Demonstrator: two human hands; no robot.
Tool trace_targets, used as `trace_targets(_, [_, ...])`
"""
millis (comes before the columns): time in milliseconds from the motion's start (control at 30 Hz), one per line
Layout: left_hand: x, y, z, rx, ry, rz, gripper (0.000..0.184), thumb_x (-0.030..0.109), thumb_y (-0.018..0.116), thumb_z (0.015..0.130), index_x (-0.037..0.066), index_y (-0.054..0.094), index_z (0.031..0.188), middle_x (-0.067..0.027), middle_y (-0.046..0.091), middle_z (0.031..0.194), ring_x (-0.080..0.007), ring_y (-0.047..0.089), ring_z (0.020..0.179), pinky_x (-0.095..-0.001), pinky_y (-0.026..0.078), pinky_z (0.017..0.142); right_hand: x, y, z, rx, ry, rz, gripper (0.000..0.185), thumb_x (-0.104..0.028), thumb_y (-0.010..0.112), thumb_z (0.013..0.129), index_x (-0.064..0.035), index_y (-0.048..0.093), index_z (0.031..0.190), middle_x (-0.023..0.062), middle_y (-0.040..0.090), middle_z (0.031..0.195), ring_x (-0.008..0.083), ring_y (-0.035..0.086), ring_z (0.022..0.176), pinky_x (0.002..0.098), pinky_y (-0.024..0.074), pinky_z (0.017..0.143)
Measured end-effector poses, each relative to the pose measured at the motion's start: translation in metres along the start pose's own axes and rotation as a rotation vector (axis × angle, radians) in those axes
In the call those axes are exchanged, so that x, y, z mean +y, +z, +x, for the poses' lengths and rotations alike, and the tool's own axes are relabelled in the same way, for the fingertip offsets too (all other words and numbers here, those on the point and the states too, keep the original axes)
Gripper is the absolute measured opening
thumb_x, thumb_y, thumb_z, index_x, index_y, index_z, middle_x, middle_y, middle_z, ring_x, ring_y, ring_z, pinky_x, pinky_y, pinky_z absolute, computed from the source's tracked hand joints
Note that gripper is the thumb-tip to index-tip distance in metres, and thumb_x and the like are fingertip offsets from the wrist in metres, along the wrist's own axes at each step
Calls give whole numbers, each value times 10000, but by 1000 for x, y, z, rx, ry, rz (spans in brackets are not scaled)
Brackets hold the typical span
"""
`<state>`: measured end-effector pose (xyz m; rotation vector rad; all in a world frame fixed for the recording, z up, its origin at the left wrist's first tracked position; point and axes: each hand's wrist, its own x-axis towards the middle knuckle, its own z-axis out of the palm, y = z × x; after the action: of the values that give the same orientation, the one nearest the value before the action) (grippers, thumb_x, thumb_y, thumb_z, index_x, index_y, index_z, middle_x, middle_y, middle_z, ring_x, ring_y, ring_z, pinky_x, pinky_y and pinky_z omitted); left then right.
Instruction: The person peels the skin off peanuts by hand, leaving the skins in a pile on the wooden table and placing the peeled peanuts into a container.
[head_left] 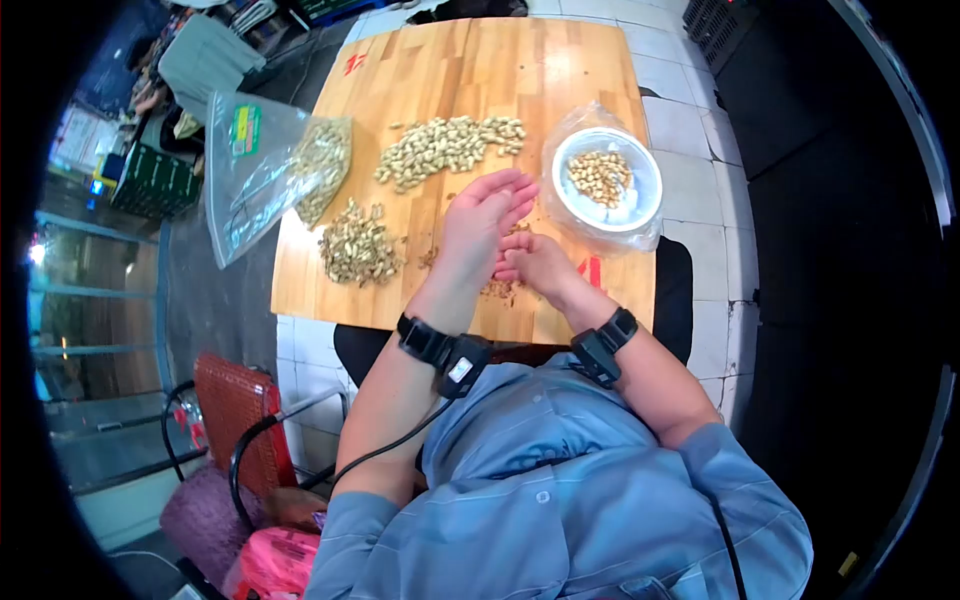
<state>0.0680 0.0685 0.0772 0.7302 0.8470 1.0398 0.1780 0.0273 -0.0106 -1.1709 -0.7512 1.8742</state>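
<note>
My left hand (487, 222) is over the near middle of the table, its fingers stretched out and the palm turned toward my right hand. My right hand (545, 268) is beside it, fingers curled in toward the left palm; whatever they hold, if anything, is hidden. Beneath the hands lie reddish-brown skin flakes (500, 292). Beyond them is a pile of nuts in pale shells (450, 148), peanut-like in look. A heap of broken shells (358, 247) sits to the left. Peeled tan kernels (600, 178) rest in a white bowl (649, 205) on the right.
The wooden table (500, 60) has a clear zip bag (320, 165) of nuts hanging over its left edge. Thin plastic film (552, 150) surrounds the bowl. A reddish-brown chair (238, 420) and a pink bag (275, 565) are at lower left.
</note>
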Motion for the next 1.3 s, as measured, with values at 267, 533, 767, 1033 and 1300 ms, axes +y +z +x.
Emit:
trace_targets(267, [-27,64,72,-77,-13,259,404,243,496,982,16,536,1314,-103,567,1350,-226,431,1346,-381,304,1104,-6,-16,-11,-5,-49,-143,182,-166,545,972,2,590,922,75,660,810,150,664,701,258,550,642])
trace_targets(533, [-7,13,14,122,68,261,403,289,462,998,17,561,1279,-108,580,1314,-223,494,1273,-357,341,1066,-4,-25,-8,6,-164,-92,187,-71,557,954,42,652,1070,70,672,815,134,656,696,259,552,643])
trace_targets(767, [-60,-60,-31,-22,-206,-211,414,330,397,1021,28,555,1255,-55,628,1094,-157,575,946,-284,452,803,-13,3,-16,-48,-223,-79,125,-35,563,932,40,656,971,78,672,817,138,662,697,271,563,635])
trace_targets(1033, [-75,-48,-40,130,-224,-354,387,327,348,1041,62,589,1188,13,588,910,-90,505,759,-249,410,676,-10,19,-22,56,-326,-351,97,-35,556,939,25,631,959,68,660,782,115,622,628,258,533,570])
trace_targets(1300, [-71,-56,-43,129,-209,-465,395,314,331,1045,41,575,1193,-5,590,931,-113,521,779,-261,414,687,0,17,-9,44,-303,-318,132,-52,528,956,15,637,987,72,664,740,110,619,584,257,509,522])
